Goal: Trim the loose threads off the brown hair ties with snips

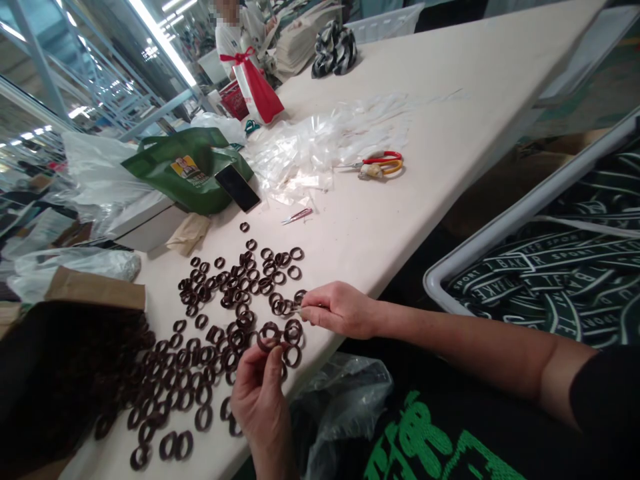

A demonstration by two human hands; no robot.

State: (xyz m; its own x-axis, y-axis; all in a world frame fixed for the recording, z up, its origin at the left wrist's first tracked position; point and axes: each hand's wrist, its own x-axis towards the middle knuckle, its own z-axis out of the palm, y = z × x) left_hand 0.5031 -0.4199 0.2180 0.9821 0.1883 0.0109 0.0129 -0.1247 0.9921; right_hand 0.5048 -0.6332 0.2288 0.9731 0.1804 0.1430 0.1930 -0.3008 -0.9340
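Several dark brown loops (pixel 220 320) lie scattered on the cream table (pixel 430 133). My left hand (pixel 260 397) is pinched on one brown loop (pixel 269 335), held up just above the table's near edge. My right hand (pixel 340 309) is closed in a pinch on a thin small tool whose tip points at the loops; I cannot make out what it is. A big dark pile of the same loops (pixel 60 373) sits at the left.
Red-and-yellow scissors (pixel 383 164), a small pink snipper (pixel 297 215), a heap of clear plastic bags (pixel 320 143), a black phone (pixel 237 187) on a green bag (pixel 187 167). A grey bin of striped bands (pixel 565 267) stands on the right. Another person (pixel 235 33) works at the far end.
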